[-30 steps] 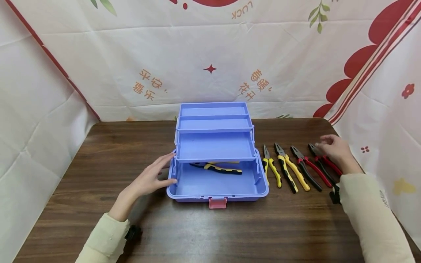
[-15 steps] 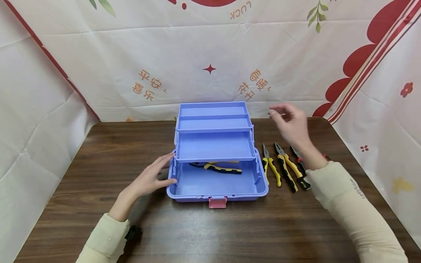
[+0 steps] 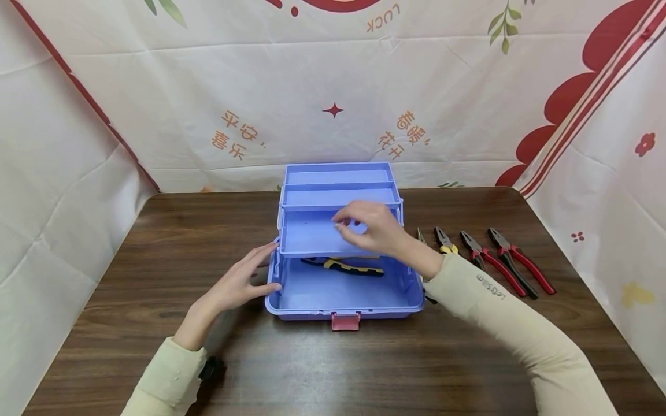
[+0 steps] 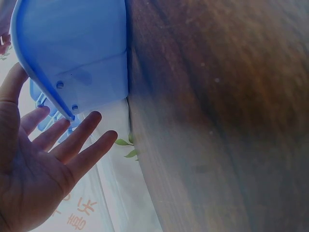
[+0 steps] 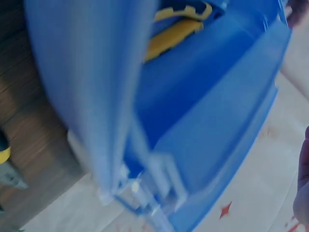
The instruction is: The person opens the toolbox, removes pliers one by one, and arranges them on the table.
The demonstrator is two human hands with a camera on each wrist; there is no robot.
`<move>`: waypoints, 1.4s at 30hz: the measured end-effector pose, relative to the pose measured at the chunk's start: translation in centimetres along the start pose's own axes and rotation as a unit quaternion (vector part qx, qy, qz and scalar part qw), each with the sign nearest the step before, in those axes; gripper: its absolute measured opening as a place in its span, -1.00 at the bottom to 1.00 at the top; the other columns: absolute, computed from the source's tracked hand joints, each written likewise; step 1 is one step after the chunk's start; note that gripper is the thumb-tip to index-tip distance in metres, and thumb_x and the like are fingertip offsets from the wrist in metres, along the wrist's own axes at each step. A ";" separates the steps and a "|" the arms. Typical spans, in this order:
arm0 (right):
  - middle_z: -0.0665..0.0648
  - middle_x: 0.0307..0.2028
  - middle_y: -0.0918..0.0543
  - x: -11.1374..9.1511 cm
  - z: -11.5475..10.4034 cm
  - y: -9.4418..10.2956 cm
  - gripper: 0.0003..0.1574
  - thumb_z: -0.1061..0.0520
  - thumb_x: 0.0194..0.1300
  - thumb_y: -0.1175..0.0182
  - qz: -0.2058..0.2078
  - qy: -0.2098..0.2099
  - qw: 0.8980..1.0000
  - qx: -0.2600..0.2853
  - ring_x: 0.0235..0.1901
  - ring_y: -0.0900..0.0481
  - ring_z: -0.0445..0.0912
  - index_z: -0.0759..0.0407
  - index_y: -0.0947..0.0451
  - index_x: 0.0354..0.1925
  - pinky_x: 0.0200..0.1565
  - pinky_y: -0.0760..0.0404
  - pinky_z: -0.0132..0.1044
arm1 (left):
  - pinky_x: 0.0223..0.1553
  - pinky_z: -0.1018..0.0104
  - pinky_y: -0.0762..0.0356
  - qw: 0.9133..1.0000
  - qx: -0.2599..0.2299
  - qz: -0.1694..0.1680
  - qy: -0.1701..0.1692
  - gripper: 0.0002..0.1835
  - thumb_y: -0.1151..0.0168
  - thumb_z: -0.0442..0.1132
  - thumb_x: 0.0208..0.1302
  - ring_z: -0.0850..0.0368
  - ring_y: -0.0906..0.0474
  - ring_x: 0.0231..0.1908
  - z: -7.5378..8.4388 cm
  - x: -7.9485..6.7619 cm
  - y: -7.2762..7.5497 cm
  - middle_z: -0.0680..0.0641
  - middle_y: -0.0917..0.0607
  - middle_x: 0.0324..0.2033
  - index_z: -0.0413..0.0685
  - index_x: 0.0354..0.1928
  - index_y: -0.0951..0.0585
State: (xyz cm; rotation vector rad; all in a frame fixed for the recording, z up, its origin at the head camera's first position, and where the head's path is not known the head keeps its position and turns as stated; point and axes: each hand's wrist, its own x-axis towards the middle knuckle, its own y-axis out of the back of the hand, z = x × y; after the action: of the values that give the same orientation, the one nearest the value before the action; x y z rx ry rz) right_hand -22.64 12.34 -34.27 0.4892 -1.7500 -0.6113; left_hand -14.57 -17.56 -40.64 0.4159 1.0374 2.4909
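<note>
A blue toolbox [image 3: 333, 297] stands on the table with its stepped trays [image 3: 312, 234] raised. Fingers and thumb of my left hand [image 3: 236, 286] are spread and rest at the box's left rim; the left wrist view shows the same hand [image 4: 43, 169] from the palm side. My right hand [image 3: 374, 228] is over the lower tray, fingers loosely bent, with nothing seen held. Only its edge [image 5: 303, 183] enters the right wrist view. Yellow-and-black pliers [image 3: 354, 268] lie inside the box. Behind them another yellow handle [image 5: 183, 12] shows, partly hidden by the tray.
Right of the box lie red-and-black pliers [image 3: 520, 260], a second red-and-black pair [image 3: 494, 263] and yellow-handled pliers [image 3: 446, 242], partly covered by my right sleeve. A pink latch [image 3: 346, 322] sticks out at the box's front. Patterned cloth [image 3: 333, 69] hangs behind the table.
My right hand has moved left, from the rightmost red-and-black pliers, up and across to above the toolbox tray. Those pliers stay on the table. My left hand has kept its place.
</note>
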 end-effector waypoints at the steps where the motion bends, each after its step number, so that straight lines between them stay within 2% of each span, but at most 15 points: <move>1: 0.05 -0.43 -0.63 0.1 -0.2 -0.4 -0.80 0.13 0.21 -0.10 -0.012 0.011 1.000 -0.004 -0.44 -0.54 -0.16 0.23 -0.60 -0.35 -0.43 -0.51 -0.35 | -0.08 -0.09 -0.44 1.000 0.001 0.000 -0.001 -0.14 -0.29 0.03 0.10 -0.11 -0.34 0.13 0.0 0.0 0.0 -0.13 -0.15 0.32 -0.01 0.38 -0.11; 3: 0.04 -0.42 -0.63 0.3 -0.6 -1.2 -0.79 0.11 0.22 -0.09 -0.045 0.026 0.999 -0.012 -0.44 -0.55 -0.16 0.21 -0.60 -0.34 -0.41 -0.52 -0.35 | -0.09 -0.10 -0.44 1.000 0.002 0.000 -0.001 -0.14 -0.29 0.03 0.10 -0.12 -0.34 0.13 0.0 0.0 0.0 -0.14 -0.15 0.32 -0.01 0.39 -0.11; 6: 0.02 -0.39 -0.63 0.4 -1.3 -2.0 -0.81 0.11 0.17 -0.12 -0.117 0.034 0.992 -0.019 -0.41 -0.56 -0.17 0.18 -0.59 -0.32 -0.37 -0.53 -0.39 | -0.07 -0.10 -0.43 1.000 -0.002 0.001 0.000 -0.14 -0.30 0.02 0.10 -0.11 -0.35 0.12 0.0 0.0 -0.1 -0.14 -0.16 0.32 0.00 0.38 -0.11; 9: 0.01 -0.37 -0.63 0.8 -2.1 -2.6 -0.82 0.10 0.15 -0.16 -0.199 0.032 0.979 -0.021 -0.39 -0.56 -0.19 0.16 -0.59 -0.30 -0.34 -0.52 -0.41 | -0.07 -0.09 -0.43 1.000 -0.007 0.002 -0.001 -0.15 -0.30 0.00 0.10 -0.10 -0.35 0.12 -0.1 0.0 -0.1 -0.14 -0.16 0.31 0.01 0.38 -0.12; 12: -0.02 -0.39 -0.62 1.4 -2.8 -3.4 -0.81 0.06 0.16 -0.15 -0.277 0.022 0.960 -0.026 -0.44 -0.52 -0.23 0.12 -0.59 -0.28 -0.38 -0.49 -0.42 | -0.08 -0.09 -0.44 1.000 -0.014 0.001 -0.002 -0.15 -0.30 -0.01 0.11 -0.10 -0.35 0.12 -0.1 0.0 -0.1 -0.13 -0.15 0.32 0.02 0.39 -0.11; 17: -0.01 -0.38 -0.63 2.2 -3.8 -4.9 -0.75 0.05 0.17 -0.14 -0.396 -0.029 0.918 -0.013 -0.45 -0.52 -0.21 0.12 -0.59 -0.21 -0.39 -0.46 -0.43 | -0.09 -0.10 -0.45 1.000 -0.016 0.000 -0.003 -0.15 -0.29 -0.02 0.12 -0.14 -0.35 0.12 -0.2 -0.1 -0.2 -0.15 -0.15 0.32 -0.01 0.39 -0.10; 21: 0.06 -0.31 -0.64 2.0 -4.3 -5.8 -0.68 0.10 0.21 -0.15 -0.459 -0.100 0.882 0.035 -0.35 -0.56 -0.14 0.20 -0.56 -0.08 -0.29 -0.48 -0.39 | -0.09 -0.11 -0.44 1.000 -0.018 -0.002 -0.005 -0.16 -0.29 -0.02 0.13 -0.17 -0.35 0.12 -0.2 -0.1 -0.2 -0.16 -0.14 0.32 -0.04 0.38 -0.10; 26: 0.15 -0.03 -0.56 1.5 -4.3 -6.0 -0.51 0.10 0.29 -0.11 -0.525 -0.229 0.816 0.078 -0.03 -0.49 -0.06 0.22 -0.39 0.16 0.00 -0.42 -0.26 | -0.07 -0.09 -0.43 1.000 -0.022 -0.004 -0.002 -0.14 -0.29 0.00 0.11 -0.14 -0.35 0.12 -0.2 0.0 0.0 -0.13 -0.13 0.33 0.00 0.39 -0.10; 28: 0.15 0.08 -0.48 1.4 -4.1 -5.9 -0.46 0.08 0.31 -0.09 -0.544 -0.259 0.795 0.075 0.09 -0.39 -0.05 0.19 -0.32 0.22 0.11 -0.33 -0.22 | -0.05 -0.07 -0.42 1.000 -0.020 -0.003 -0.001 -0.15 -0.29 0.01 0.11 -0.11 -0.35 0.13 -0.2 0.0 0.0 -0.11 -0.14 0.33 0.02 0.39 -0.11; 29: 0.15 0.13 -0.43 1.3 -3.9 -5.8 -0.44 0.07 0.32 -0.08 -0.550 -0.268 0.787 0.074 0.13 -0.34 -0.05 0.17 -0.29 0.25 0.15 -0.28 -0.21 | -0.04 -0.07 -0.42 1.000 -0.019 -0.003 -0.002 -0.15 -0.29 0.01 0.11 -0.10 -0.35 0.13 -0.2 0.0 0.0 -0.11 -0.14 0.33 0.02 0.39 -0.11; 34: 0.21 0.32 -0.13 0.8 -3.3 -5.8 -0.30 0.07 0.32 -0.06 -0.569 -0.290 0.766 0.075 0.30 -0.05 0.00 0.16 -0.11 0.35 0.27 -0.03 -0.16 | -0.03 -0.05 -0.41 1.000 -0.010 -0.001 -0.006 -0.15 -0.29 0.01 0.11 -0.07 -0.34 0.13 -0.2 0.1 0.1 -0.11 -0.14 0.33 0.01 0.38 -0.12; 38: 0.23 0.38 0.07 0.4 -3.2 -6.0 -0.20 0.07 0.32 -0.04 -0.571 -0.293 0.764 0.071 0.35 0.15 0.01 0.17 0.05 0.40 0.29 0.11 -0.16 | -0.03 -0.05 -0.41 1.000 -0.007 0.001 -0.006 -0.15 -0.29 0.02 0.11 -0.08 -0.34 0.13 -0.2 0.1 0.1 -0.12 -0.15 0.33 0.01 0.38 -0.12; 40: 0.22 0.39 0.13 0.3 -3.3 -6.0 -0.15 0.06 0.32 -0.05 -0.569 -0.294 0.766 0.061 0.35 0.17 0.00 0.19 0.12 0.41 0.29 0.12 -0.18 | -0.02 -0.05 -0.41 1.000 -0.005 0.002 -0.006 -0.16 -0.29 0.02 0.11 -0.08 -0.34 0.13 -0.3 0.1 0.0 -0.11 -0.15 0.33 0.01 0.38 -0.13; 42: 0.23 0.39 0.15 0.3 -3.4 -6.0 -0.09 0.03 0.31 -0.07 -0.570 -0.305 0.762 0.041 0.35 0.16 0.01 0.18 0.20 0.42 0.29 0.09 -0.18 | -0.03 -0.05 -0.41 1.000 -0.006 0.002 -0.007 -0.16 -0.30 0.01 0.11 -0.07 -0.34 0.13 -0.3 0.1 0.0 -0.11 -0.15 0.33 0.00 0.38 -0.13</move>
State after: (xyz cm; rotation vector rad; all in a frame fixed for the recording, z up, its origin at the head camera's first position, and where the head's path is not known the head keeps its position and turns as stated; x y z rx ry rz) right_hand -19.37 6.99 -37.17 1.6096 -1.9328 -1.7000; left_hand -14.76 -17.71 -40.79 0.4311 1.0160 2.4926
